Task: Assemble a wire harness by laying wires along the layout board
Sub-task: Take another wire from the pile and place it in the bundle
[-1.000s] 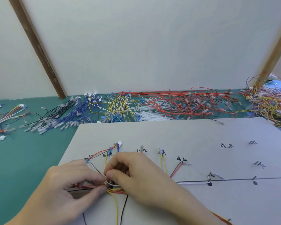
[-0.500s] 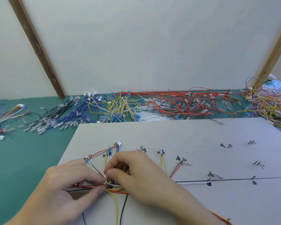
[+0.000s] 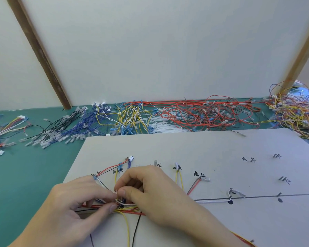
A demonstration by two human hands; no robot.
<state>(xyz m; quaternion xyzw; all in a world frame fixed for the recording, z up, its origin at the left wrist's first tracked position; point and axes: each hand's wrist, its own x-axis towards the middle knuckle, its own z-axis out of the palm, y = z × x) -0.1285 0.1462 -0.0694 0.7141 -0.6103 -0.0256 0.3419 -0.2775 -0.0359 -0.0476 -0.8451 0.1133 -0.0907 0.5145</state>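
Both hands, left hand (image 3: 73, 202) and right hand (image 3: 150, 193), pinch the wire bundle (image 3: 127, 207) at lower centre. Left branches of the layout board (image 3: 194, 150) are routed; right-side marks remain unfilled.

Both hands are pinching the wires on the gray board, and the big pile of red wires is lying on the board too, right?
Not quite. In the head view the left hand and right hand do pinch the wire bundle on the gray board, but the red wires lie behind it, on the green table.
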